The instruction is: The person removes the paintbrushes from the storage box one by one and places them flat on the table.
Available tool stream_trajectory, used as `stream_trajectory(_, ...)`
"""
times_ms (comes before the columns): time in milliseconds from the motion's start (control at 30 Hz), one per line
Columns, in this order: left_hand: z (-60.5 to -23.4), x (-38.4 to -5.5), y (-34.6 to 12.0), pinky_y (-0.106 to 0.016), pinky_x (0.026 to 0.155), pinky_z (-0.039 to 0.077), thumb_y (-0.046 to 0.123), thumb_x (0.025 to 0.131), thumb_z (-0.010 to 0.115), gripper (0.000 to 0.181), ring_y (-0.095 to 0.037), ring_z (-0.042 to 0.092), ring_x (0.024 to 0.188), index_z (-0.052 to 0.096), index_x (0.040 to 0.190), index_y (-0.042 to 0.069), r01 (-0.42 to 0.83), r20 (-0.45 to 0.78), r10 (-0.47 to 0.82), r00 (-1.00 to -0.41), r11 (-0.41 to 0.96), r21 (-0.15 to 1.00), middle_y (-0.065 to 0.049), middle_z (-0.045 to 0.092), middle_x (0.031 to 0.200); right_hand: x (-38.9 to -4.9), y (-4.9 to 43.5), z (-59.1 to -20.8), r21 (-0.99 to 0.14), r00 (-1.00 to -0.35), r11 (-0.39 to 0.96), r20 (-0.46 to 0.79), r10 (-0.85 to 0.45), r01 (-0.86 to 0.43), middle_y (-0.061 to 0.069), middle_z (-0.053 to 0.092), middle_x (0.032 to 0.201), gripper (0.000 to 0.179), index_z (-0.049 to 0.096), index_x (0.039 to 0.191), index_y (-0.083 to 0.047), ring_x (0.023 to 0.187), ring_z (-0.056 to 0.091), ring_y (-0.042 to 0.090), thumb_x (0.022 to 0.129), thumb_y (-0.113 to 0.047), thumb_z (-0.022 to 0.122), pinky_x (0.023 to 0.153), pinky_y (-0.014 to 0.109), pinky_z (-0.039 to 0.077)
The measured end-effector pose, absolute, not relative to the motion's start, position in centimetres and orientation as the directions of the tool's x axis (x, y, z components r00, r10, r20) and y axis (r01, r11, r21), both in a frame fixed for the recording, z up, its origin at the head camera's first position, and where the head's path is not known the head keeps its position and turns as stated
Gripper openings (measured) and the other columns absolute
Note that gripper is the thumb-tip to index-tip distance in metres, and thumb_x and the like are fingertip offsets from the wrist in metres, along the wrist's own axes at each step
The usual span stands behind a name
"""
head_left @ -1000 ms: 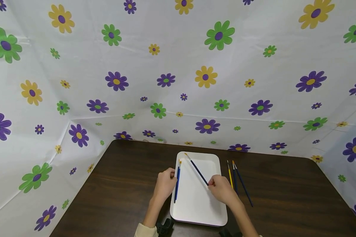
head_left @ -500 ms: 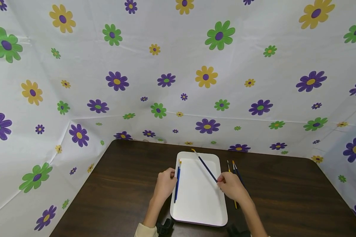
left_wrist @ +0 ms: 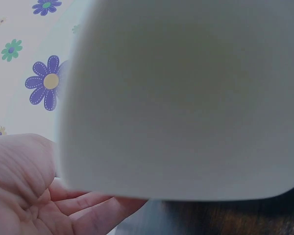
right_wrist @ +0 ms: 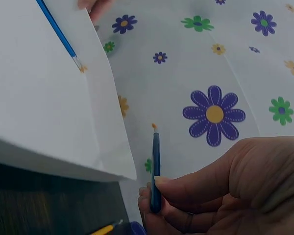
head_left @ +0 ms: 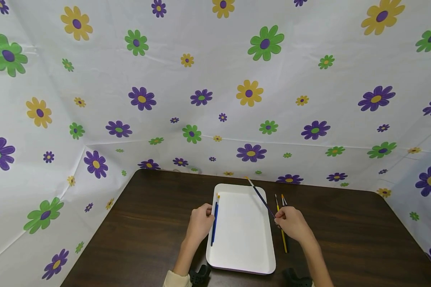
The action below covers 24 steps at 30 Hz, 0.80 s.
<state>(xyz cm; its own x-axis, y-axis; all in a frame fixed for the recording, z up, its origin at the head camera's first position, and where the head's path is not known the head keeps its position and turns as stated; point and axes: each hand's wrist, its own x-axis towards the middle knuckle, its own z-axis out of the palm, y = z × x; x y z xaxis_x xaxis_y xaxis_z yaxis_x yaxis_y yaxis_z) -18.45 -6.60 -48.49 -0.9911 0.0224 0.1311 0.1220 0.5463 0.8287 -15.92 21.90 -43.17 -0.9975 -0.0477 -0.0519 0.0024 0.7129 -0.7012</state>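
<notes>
My left hand [head_left: 200, 221] grips the left rim of a white tray [head_left: 242, 243]; in the left wrist view the pale tray wall [left_wrist: 186, 107] fills most of the picture, with the fingers partly behind it. Between thumb and fingers, my right hand [head_left: 293, 224] pinches a dark blue paintbrush [head_left: 261, 198] near its handle end. That brush slants over the tray's right edge, orange bristles pointing away and left. Inside the tray, along its left wall, lie two blue paintbrushes [head_left: 214, 221]. Under the right hand is a yellow paintbrush [head_left: 283, 240] on the table, beside dark blue brushes partly hidden by the hand.
A dark wooden table [head_left: 147, 239] carries the tray and brushes. White cloth [head_left: 208, 71] with printed flowers hangs behind the table and at both sides. Black wrist mounts [head_left: 200, 275] sit on the forearms near the tray's front edge.
My right hand has carried the dark blue paintbrush rightward, from above the tray to past its right edge, near the brushes on the table. The left hand and tray have stayed put.
</notes>
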Motion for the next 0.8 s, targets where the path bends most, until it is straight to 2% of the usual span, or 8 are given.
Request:
stream_trajectory(467,-48.4,-18.4,-6.5,-0.042,0.069,0.059,-0.007,0.091,0.061,0.022,-0.024,0.068,0.076,0.07,0.11,-0.009,0.123,0.131,0.023,-0.991,0.539,0.833,-0.016,0.073,0.092,-16.1,26.1,-43.1,-0.661,-0.997,0.749,-0.076,-0.011,0.043,0.011,0.065,0.079,0.01,0.065,0.091,0.013,0.07,0.06,0.022,0.095,0.004,0.061,0.064,0.039,0.052)
stream_trajectory(800,-48.4,-18.4,-6.5,-0.042,0.069,0.059,-0.007,0.091,0.06,0.022,-0.024,0.068,0.075,0.07,0.111,-0.01,0.123,0.133,0.021,-0.991,0.539,0.833,-0.016,0.073,0.092,-15.9,29.0,-43.6,-0.638,-0.99,0.763,-0.138,0.015,0.1,0.01,0.064,0.079,0.013,0.064,0.091,0.014,0.07,0.059,0.022,0.094,0.002,0.059,0.065,0.041,0.05)
